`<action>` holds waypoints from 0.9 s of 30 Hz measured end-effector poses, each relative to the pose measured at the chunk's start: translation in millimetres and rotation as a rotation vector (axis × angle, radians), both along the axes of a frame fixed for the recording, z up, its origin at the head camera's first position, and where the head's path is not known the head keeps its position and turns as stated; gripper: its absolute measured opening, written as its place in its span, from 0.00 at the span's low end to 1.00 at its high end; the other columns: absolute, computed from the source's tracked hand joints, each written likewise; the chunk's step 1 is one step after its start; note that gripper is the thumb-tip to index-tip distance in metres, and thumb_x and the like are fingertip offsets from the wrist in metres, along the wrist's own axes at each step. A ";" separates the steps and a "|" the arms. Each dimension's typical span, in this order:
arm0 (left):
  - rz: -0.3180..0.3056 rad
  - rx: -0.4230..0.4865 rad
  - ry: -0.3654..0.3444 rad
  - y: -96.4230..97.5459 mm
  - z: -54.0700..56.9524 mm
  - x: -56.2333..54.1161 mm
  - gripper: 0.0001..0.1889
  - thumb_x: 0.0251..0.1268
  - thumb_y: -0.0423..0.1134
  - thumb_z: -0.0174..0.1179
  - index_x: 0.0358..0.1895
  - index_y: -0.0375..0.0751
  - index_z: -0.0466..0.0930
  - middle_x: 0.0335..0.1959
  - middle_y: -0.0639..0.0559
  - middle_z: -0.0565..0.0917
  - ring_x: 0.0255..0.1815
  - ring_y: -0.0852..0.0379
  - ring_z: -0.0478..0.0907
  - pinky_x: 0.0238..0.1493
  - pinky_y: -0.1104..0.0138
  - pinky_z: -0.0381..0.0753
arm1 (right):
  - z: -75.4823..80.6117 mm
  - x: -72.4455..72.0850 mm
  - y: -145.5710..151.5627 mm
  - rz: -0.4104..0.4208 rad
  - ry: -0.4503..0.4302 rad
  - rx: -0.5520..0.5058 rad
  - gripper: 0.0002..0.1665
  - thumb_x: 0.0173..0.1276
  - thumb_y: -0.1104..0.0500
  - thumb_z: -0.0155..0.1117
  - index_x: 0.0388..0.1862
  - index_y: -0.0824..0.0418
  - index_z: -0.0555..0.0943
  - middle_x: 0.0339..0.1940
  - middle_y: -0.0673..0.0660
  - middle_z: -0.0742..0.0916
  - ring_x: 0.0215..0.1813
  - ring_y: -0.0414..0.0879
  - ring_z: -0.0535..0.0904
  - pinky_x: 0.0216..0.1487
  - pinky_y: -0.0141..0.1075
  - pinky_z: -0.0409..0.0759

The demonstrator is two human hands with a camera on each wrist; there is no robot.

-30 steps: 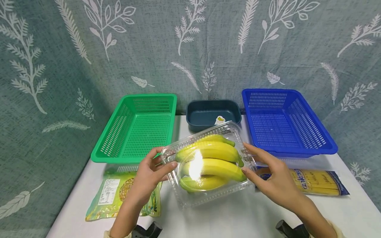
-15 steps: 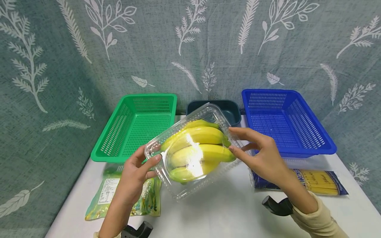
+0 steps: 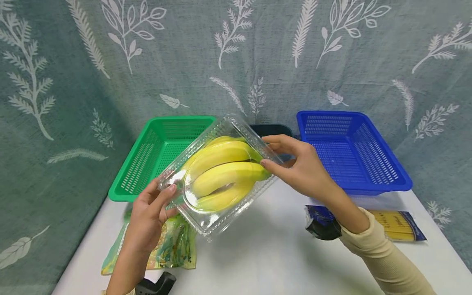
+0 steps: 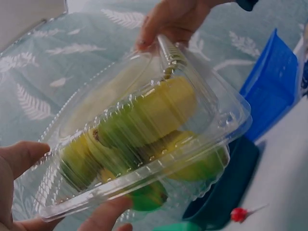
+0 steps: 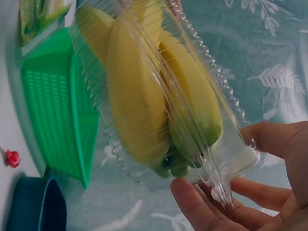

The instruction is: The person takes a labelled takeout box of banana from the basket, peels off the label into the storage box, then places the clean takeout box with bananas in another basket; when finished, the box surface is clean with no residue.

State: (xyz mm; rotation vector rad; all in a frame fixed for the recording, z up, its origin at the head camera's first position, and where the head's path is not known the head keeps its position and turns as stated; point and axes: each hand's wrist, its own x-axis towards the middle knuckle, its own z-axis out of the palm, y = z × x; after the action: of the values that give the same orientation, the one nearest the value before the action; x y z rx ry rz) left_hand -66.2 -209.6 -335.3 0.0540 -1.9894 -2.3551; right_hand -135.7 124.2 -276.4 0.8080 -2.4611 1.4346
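A clear plastic clamshell box (image 3: 206, 224) with several yellow bananas (image 3: 221, 157) inside is held up, tilted, in the head view. My left hand (image 3: 145, 219) grips its lower left end, thumb on top and fingers beneath. At the upper right end my right hand (image 3: 302, 166) pinches the rim between thumb and fingers. The left wrist view shows the greenish tips of the bananas (image 4: 144, 115) through the plastic, and the lid looks closed. In the right wrist view, the fingers (image 5: 192, 202) hold the box's corner.
Behind stand a green basket (image 3: 127, 174), a dark teal bin (image 3: 284, 130) partly hidden by the box, and a blue basket (image 3: 387, 186). A green food packet (image 3: 177, 246) lies left, a spaghetti pack (image 3: 394, 225) right. A small red item (image 4: 238, 214) shows near the bin.
Both hands have moved the banana box up and to the left, over the green basket's edge. It has tilted more, its right end rising. My right forearm has come further into view.
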 end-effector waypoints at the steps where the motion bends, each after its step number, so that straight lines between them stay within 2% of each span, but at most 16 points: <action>1: 0.003 0.004 -0.002 -3.6 0.1 0.5 0.31 0.77 0.37 0.54 0.77 0.37 0.54 0.66 0.43 0.66 0.58 0.58 0.77 0.42 0.66 0.85 | 1.3 -2.8 -4.7 0.007 0.010 -0.005 0.27 0.67 0.57 0.72 0.64 0.50 0.80 0.51 0.50 0.86 0.53 0.42 0.81 0.42 0.42 0.85; 5: 0.015 0.043 -0.001 -16.0 0.8 1.2 0.35 0.78 0.36 0.53 0.79 0.34 0.45 0.67 0.41 0.62 0.57 0.59 0.79 0.43 0.66 0.85 | 5.3 -16.9 -22.1 0.029 0.052 -0.017 0.24 0.67 0.57 0.72 0.62 0.52 0.81 0.48 0.50 0.87 0.51 0.41 0.81 0.37 0.41 0.83; 7: 0.029 0.065 0.005 -20.1 1.4 0.1 0.34 0.78 0.36 0.53 0.79 0.35 0.47 0.66 0.41 0.63 0.57 0.57 0.81 0.41 0.66 0.86 | 7.2 -25.1 -30.1 0.039 0.066 -0.029 0.23 0.67 0.57 0.72 0.61 0.53 0.82 0.48 0.50 0.87 0.51 0.41 0.82 0.36 0.41 0.83; 13: 0.059 0.194 -0.014 -24.9 3.0 -8.2 0.41 0.77 0.36 0.54 0.81 0.41 0.35 0.69 0.44 0.61 0.56 0.54 0.82 0.47 0.65 0.85 | 11.4 -53.9 -53.3 0.059 0.089 -0.061 0.16 0.69 0.56 0.70 0.54 0.55 0.86 0.48 0.49 0.88 0.50 0.41 0.82 0.49 0.42 0.81; 15: 0.074 0.229 -0.021 -25.0 3.7 -10.8 0.41 0.77 0.36 0.54 0.81 0.41 0.36 0.69 0.44 0.62 0.55 0.54 0.83 0.48 0.63 0.84 | 11.1 -62.8 -60.1 0.058 0.080 -0.062 0.14 0.69 0.55 0.70 0.53 0.55 0.87 0.48 0.48 0.88 0.48 0.40 0.82 0.49 0.42 0.80; 19: 0.099 0.251 -0.016 -26.1 4.7 -15.2 0.32 0.76 0.36 0.56 0.77 0.37 0.52 0.65 0.43 0.63 0.55 0.51 0.83 0.49 0.61 0.84 | 10.1 -76.7 -70.7 0.053 0.097 -0.062 0.14 0.70 0.56 0.69 0.53 0.56 0.87 0.47 0.49 0.89 0.48 0.40 0.82 0.47 0.40 0.81; 21: 0.100 0.244 -0.016 -28.0 5.3 -17.2 0.29 0.76 0.36 0.56 0.74 0.37 0.57 0.64 0.43 0.63 0.55 0.51 0.83 0.48 0.61 0.84 | 10.6 -82.9 -74.9 0.051 0.122 -0.048 0.14 0.70 0.56 0.69 0.53 0.57 0.87 0.48 0.50 0.89 0.48 0.40 0.82 0.48 0.39 0.81; 24: 0.091 0.223 -0.015 -32.8 6.0 -21.1 0.28 0.76 0.37 0.57 0.73 0.38 0.58 0.64 0.45 0.63 0.55 0.51 0.83 0.48 0.62 0.84 | 11.8 -92.3 -82.2 0.051 0.140 -0.027 0.15 0.70 0.56 0.69 0.53 0.57 0.87 0.49 0.50 0.89 0.49 0.42 0.83 0.50 0.39 0.81; 27: 0.080 0.217 -0.023 -38.9 7.6 -26.8 0.30 0.75 0.37 0.57 0.74 0.37 0.55 0.64 0.46 0.65 0.53 0.52 0.83 0.47 0.63 0.84 | 11.8 -101.9 -90.7 0.052 0.122 -0.013 0.15 0.71 0.56 0.68 0.54 0.57 0.87 0.50 0.51 0.89 0.49 0.44 0.83 0.51 0.38 0.80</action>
State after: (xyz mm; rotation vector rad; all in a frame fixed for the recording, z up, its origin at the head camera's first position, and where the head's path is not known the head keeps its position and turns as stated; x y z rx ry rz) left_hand -93.0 -248.5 -327.6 0.1677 -1.6981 -2.5171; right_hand -237.5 33.5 -264.5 0.9347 -2.3548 1.3737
